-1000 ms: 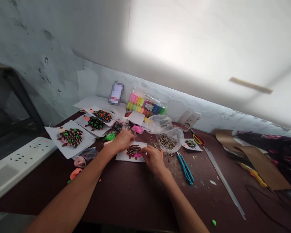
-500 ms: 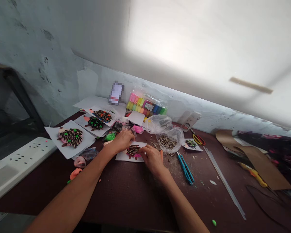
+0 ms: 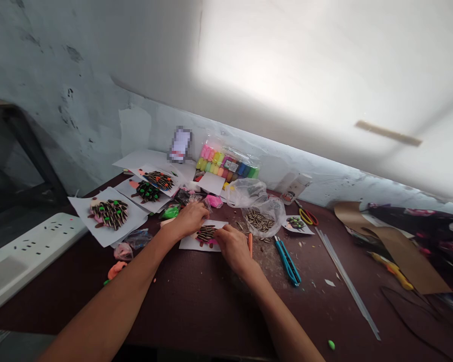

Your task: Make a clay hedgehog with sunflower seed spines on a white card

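A white card (image 3: 191, 244) lies on the dark red table, bearing a small figure (image 3: 206, 233) of pink clay covered with striped seeds. My left hand (image 3: 191, 218) rests at the card's upper left corner, fingers bent together; what they hold, if anything, is hidden. At the figure's right side is my right hand (image 3: 232, 245), its fingertips pinched at the seeds; whatever is between them is too small to make out. Just right of it lies an orange stick (image 3: 250, 245), partly covered by the hand. Loose striped seeds (image 3: 259, 220) fill an open plastic bag behind.
Finished seed figures on paper (image 3: 109, 213) lie at the left, near a white power strip (image 3: 33, 251). A clay pack (image 3: 228, 163) leans on the wall. A blue cutter (image 3: 288, 261), scissors (image 3: 307, 216), clear sticks (image 3: 349, 284) and brown paper (image 3: 411, 256) are at the right.
My right hand has shifted very slightly left at the figure, and more of the orange stick shows. My left hand has hardly moved.
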`<move>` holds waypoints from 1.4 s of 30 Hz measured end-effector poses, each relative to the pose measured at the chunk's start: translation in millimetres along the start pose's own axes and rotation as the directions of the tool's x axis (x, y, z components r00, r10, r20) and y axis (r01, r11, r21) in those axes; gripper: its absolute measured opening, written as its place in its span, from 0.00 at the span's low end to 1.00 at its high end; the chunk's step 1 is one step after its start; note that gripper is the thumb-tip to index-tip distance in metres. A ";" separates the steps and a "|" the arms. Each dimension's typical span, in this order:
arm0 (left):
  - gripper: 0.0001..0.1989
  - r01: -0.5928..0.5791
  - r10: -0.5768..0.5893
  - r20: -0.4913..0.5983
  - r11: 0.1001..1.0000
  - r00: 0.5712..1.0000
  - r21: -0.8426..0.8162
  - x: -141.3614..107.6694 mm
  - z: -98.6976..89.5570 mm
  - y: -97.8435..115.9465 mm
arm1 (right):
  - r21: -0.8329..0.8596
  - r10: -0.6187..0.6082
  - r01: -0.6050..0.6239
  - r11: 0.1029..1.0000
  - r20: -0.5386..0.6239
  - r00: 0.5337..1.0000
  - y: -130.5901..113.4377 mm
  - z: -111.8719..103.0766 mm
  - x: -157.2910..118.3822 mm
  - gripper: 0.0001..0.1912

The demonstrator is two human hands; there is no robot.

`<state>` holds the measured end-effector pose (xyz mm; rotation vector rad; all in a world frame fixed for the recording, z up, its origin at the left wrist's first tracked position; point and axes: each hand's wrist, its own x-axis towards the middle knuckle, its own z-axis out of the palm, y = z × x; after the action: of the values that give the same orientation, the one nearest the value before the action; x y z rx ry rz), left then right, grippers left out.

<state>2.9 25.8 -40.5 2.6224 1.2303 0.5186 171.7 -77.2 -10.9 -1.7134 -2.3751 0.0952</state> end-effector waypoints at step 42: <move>0.11 0.001 -0.001 0.007 1.000 1.000 -0.007 0.0 -1.6 0.7 | -0.083 0.330 -0.341 0.937 -0.123 0.936 57.2 0.8 8.9 0.10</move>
<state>2.7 25.4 -38.8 2.6152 1.2255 0.5115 222.0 -50.4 -20.6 -2.1025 -2.0228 -0.0677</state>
